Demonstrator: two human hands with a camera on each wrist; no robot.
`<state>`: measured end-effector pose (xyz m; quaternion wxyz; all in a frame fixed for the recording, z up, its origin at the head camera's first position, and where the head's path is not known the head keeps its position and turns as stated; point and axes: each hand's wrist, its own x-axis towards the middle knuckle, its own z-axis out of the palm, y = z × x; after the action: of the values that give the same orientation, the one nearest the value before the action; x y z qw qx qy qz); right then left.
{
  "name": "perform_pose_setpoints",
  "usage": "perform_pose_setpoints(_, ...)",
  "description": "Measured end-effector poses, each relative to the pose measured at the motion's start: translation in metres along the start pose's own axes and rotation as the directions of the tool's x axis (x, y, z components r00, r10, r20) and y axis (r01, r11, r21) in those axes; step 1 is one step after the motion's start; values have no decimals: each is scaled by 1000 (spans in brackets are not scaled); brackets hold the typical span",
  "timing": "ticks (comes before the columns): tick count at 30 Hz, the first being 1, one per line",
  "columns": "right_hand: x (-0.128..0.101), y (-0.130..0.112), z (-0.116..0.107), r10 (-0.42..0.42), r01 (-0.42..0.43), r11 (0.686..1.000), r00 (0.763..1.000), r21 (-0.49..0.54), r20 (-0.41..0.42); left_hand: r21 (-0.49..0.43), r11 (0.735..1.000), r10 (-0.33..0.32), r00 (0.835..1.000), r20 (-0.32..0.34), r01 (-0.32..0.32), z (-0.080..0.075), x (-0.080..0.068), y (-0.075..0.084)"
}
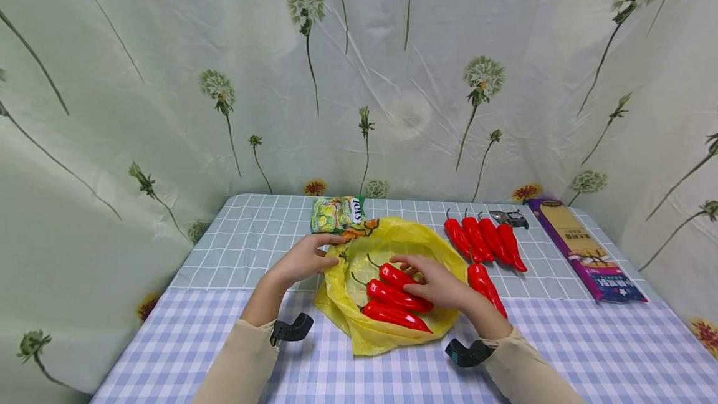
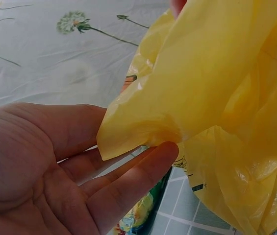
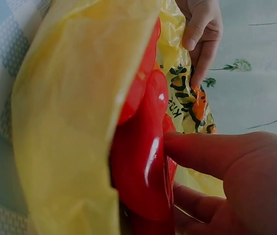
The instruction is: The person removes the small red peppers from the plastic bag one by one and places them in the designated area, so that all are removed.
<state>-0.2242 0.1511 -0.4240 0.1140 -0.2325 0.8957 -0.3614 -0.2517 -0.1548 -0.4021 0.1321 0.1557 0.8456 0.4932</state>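
A yellow plastic bag [image 1: 387, 329] lies open on the checked tablecloth with three red peppers [image 1: 395, 315] inside. My left hand [image 1: 313, 258] pinches the bag's left rim; in the left wrist view the yellow film [image 2: 216, 98] sits between thumb and fingers [image 2: 143, 166]. My right hand [image 1: 414, 276] reaches into the bag and holds the top pepper [image 1: 392, 275] between thumb and fingers. In the right wrist view my thumb [image 3: 202, 154] presses on the glossy pepper [image 3: 143, 171]. Another pepper [image 1: 487, 287] lies on the cloth beside my right wrist.
Several more red peppers [image 1: 485, 239] lie in a row right of the bag. Behind the bag sits a green snack packet [image 1: 338, 213]. A black clip [image 1: 510, 218] and a long purple box [image 1: 586, 249] are at the right. A floral curtain [image 1: 392, 80] hangs behind the table.
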Motion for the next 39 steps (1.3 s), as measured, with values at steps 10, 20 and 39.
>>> perform_pose_setpoints(10, 0, 0, 2, 38, -38, 999, 999, 7, 0, 14, 1000, -25, 1000, -12, 25, 1, -1, 1)
perform_pose_setpoints(20, -1, -4, 8, 112, -112, 994, 992, 6, -61, 20, 1000, -24, 1000, -8, 25, 2, -1, 1)
perform_pose_setpoints(39, -18, -8, -9, 46, -61, 994, 986, -90, -163, 12, 1000, -2, 1000, -1, 2, 0, 0, 0)
